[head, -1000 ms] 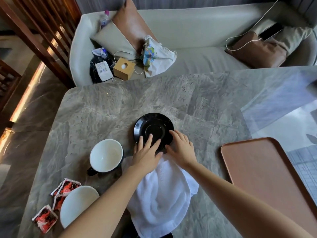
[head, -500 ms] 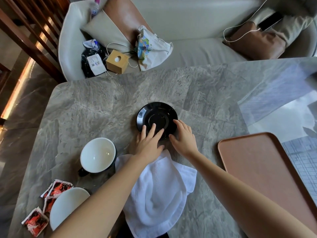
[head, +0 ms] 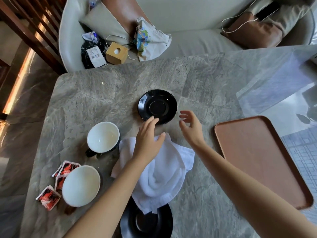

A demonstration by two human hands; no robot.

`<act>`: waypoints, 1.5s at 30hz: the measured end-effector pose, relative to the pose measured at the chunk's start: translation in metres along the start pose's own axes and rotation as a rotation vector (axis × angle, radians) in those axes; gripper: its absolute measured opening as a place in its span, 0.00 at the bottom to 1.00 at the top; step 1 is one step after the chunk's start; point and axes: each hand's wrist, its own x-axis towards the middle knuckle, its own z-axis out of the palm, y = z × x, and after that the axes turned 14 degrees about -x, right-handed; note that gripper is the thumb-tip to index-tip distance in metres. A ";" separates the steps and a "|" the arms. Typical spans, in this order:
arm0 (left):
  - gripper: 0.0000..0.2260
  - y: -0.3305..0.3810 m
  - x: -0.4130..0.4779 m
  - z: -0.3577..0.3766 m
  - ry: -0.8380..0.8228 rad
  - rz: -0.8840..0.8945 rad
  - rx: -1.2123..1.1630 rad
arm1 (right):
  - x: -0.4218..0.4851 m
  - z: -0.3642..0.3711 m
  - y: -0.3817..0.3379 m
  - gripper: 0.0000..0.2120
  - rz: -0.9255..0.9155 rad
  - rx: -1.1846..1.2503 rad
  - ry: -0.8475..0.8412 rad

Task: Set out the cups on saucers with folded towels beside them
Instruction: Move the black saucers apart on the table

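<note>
A black saucer (head: 157, 106) lies bare on the marble table (head: 103, 93). My left hand (head: 148, 138) hovers just below its near rim, fingers straight, over a crumpled white towel (head: 161, 172). My right hand (head: 191, 127) floats to the saucer's right, fingers loosely spread, holding nothing. A cup (head: 103, 136), white inside and dark outside, stands left of the towel. A second cup (head: 81, 185) stands nearer me at the left. A second black saucer (head: 146, 222) lies at the near edge, partly under the towel.
A pink-brown tray (head: 260, 157) lies at the right. Several red packets (head: 56, 184) lie beside the near cup. Beyond the table stands a sofa (head: 197, 40) with cushions, a tissue box (head: 116, 52) and bags.
Both hands pushed the black saucer away from me, then let go and drew back. The right hand has lifted off to the saucer's right; the left has pulled back over the towel.
</note>
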 end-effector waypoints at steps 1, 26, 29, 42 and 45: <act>0.21 0.003 -0.017 -0.005 0.048 0.029 -0.038 | -0.013 -0.005 0.001 0.13 -0.018 0.018 0.018; 0.18 -0.097 -0.221 -0.042 0.112 -0.420 -0.008 | -0.242 0.006 0.069 0.03 -0.051 -0.473 -0.375; 0.18 -0.095 -0.222 -0.045 0.058 -0.423 0.012 | -0.241 0.002 0.071 0.04 -0.055 -0.486 -0.401; 0.15 -0.079 -0.225 -0.013 -0.163 -0.489 -0.106 | -0.238 -0.043 0.092 0.04 -0.008 -0.550 -0.424; 0.13 -0.082 -0.222 -0.011 -0.194 -0.482 -0.148 | -0.238 -0.047 0.092 0.05 0.000 -0.514 -0.430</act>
